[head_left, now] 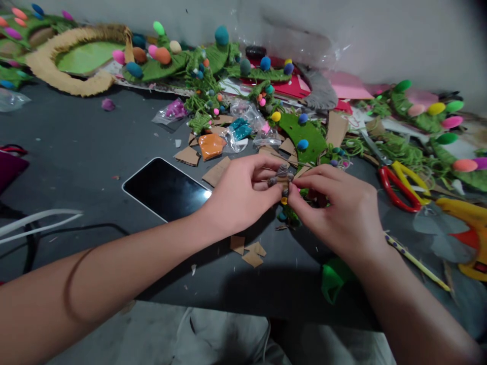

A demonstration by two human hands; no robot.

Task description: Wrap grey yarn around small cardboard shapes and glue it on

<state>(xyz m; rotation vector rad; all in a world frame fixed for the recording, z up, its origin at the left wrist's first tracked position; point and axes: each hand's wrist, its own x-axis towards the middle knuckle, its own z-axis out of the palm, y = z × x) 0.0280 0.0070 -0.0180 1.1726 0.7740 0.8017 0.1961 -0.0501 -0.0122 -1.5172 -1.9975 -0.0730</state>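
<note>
Near the middle of the table [95, 142], a small cardboard piece wound with grey yarn [282, 177] is held between both hands. My left hand [245, 192] has its fingers closed around the left side of it. From the right, the thumb and forefinger of my right hand [335, 203] pinch at its edge. A thin grey strand runs above the fingers. Just below the piece, green yarn with small coloured balls [292, 219] shows between the hands, partly hidden by them.
Left of my hands lies a phone [163, 187]. Cardboard scraps [253, 256] are in front. Scissors [403, 190], a yellow glue gun [466, 233] and a pencil [418, 261] lie on the right. Behind are small bags [212, 146], green wrapped shapes [163, 66] and a beige ring [41, 66].
</note>
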